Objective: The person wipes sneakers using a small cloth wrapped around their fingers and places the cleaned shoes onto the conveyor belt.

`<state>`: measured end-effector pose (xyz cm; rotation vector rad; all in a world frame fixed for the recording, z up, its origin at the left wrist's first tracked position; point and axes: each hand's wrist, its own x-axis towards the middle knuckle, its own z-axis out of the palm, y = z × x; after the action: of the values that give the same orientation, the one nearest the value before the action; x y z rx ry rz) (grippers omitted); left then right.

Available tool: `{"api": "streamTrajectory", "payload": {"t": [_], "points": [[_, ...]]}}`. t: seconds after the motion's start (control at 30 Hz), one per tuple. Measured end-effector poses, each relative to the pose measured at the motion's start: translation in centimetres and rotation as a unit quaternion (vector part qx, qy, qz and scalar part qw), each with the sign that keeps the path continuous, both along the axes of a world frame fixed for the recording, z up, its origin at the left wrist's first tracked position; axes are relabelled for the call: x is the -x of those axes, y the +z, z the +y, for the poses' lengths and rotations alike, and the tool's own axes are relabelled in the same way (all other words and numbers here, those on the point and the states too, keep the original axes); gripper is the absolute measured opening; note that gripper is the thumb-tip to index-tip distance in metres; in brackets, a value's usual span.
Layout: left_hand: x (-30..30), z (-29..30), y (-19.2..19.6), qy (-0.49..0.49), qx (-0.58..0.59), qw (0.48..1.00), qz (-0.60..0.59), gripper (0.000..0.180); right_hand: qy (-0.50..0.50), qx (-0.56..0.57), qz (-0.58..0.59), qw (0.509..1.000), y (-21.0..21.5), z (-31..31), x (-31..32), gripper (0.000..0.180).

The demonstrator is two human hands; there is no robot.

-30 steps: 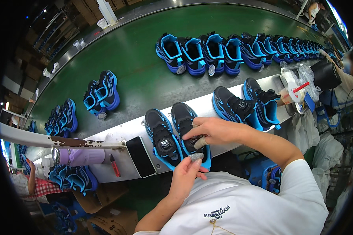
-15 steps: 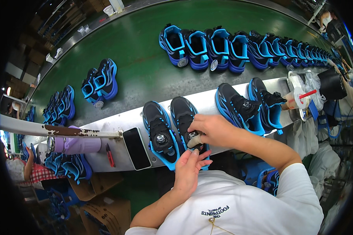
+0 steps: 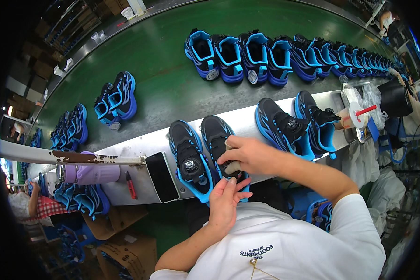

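A pair of black and blue sneakers stands on the metal ledge in front of me, toes pointing away. The left sneaker (image 3: 184,154) shows a round lacing dial on its tongue. Over the dial area of the right sneaker (image 3: 215,135) my right hand (image 3: 240,156) is bent, its fingers closed on the upper; a beige cover wraps one finger. My left hand (image 3: 225,198) pinches the collar or tongue edge of that same sneaker between thumb and forefinger, other fingers loosely spread. The right sneaker's dial is mostly hidden by my hands.
Another sneaker pair (image 3: 289,123) stands right on the ledge. Left lie a phone (image 3: 162,177), a red pen (image 3: 131,185) and a lilac bottle (image 3: 95,170) beneath a chipped metal bar (image 3: 74,156). Sneakers line the green conveyor (image 3: 163,65). A tray (image 3: 362,135) holds a drink cup.
The sneakers on the conveyor have slid slightly left. My right hand has shifted a little over the sneaker's upper; my left hand stays almost where it was.
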<state>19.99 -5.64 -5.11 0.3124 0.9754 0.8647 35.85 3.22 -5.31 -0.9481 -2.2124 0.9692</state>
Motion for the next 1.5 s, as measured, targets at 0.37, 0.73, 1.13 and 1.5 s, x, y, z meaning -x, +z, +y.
{"api": "streamTrajectory", "payload": {"t": [0.37,0.73,1.13,1.5], "points": [[0.4,0.4,-0.4,-0.001,-0.022,1.0,-0.01,0.026,-0.043,0.034,-0.024,0.998,-0.6,-1.3,1.4,0.031],[7.5,6.9,1.0,-0.122,-0.411,0.683,0.592,0.033,-0.121,-0.003,0.08,0.989,-0.8,3.8,3.8,0.032],[9.1,7.9,0.8,-0.235,-0.414,0.774,0.418,0.046,-0.086,-0.034,-0.084,0.992,-8.2,10.1,11.8,0.04],[9.4,7.9,0.0,-0.201,-0.458,0.743,0.444,0.025,-0.072,-0.029,-0.117,0.99,-9.6,10.8,12.4,0.044]]}}
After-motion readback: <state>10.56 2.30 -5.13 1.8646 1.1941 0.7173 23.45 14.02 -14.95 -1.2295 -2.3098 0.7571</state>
